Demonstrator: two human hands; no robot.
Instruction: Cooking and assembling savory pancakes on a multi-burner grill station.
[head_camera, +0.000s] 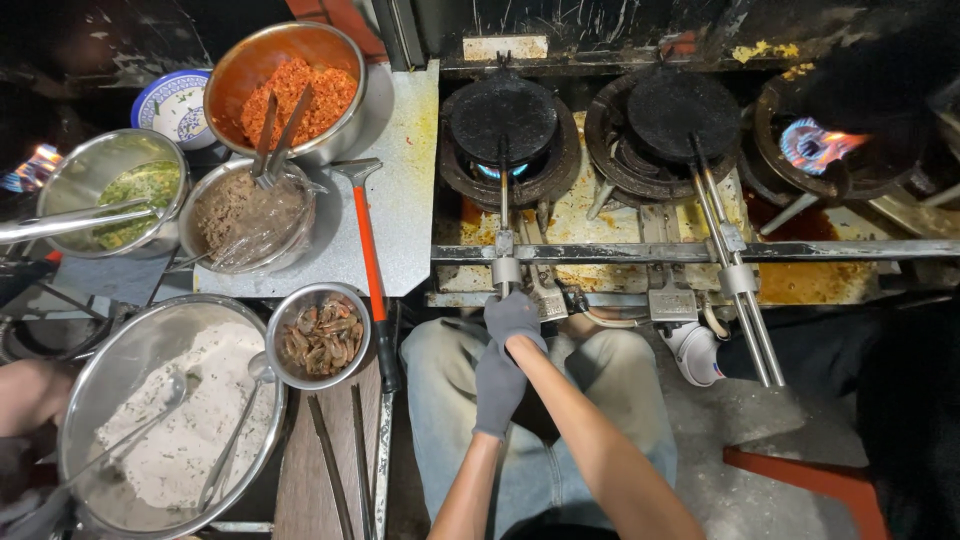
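Gloved left hand (497, 388) lies loosely curled; gloved right hand (512, 315) grips the round black iron's (503, 118) handle (504, 225); hold firmly, keeping it centred over the flame (497, 171).

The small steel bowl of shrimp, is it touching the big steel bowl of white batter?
Touching. In the head view, the rim of the small steel bowl of shrimp overlaps the rim of the big steel bowl of white batter, with no gap visible.

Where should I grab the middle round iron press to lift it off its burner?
Take the middle iron by the near end of its paired metal handles, coming from the seated person's side. The handles run toward you well past the stove rail, away from the burner; the black plates sit over it.
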